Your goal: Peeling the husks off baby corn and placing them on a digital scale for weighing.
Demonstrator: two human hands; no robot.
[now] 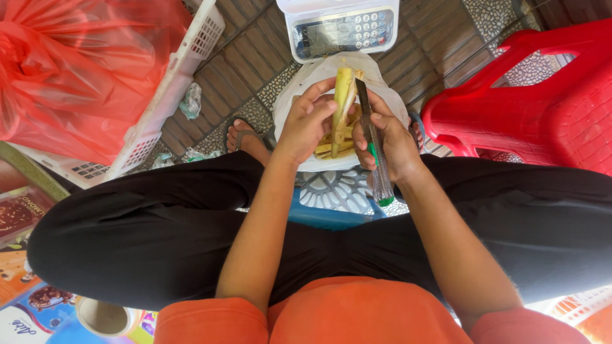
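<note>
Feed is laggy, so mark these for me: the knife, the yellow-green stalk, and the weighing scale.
knife (377,159): head view, on the blade below the right thumb.
yellow-green stalk (343,89): head view, upper bare part.
weighing scale (344,30): head view, on its keypad panel.

Both forearms reach forward from orange sleeves and draw together over the lap, between knees clad in black. The left hand (306,124) is cupped with its back turned up, fingers curled inward toward the right and the thumb raised along the top, closed in a grip. The right hand (392,143) sits just beside it, wrist bent slightly inward, fingers wrapped tight and the thumb pressed forward along its upper edge. The two hands nearly touch at the fingertips. Both elbows stay low and close to the body.
</note>
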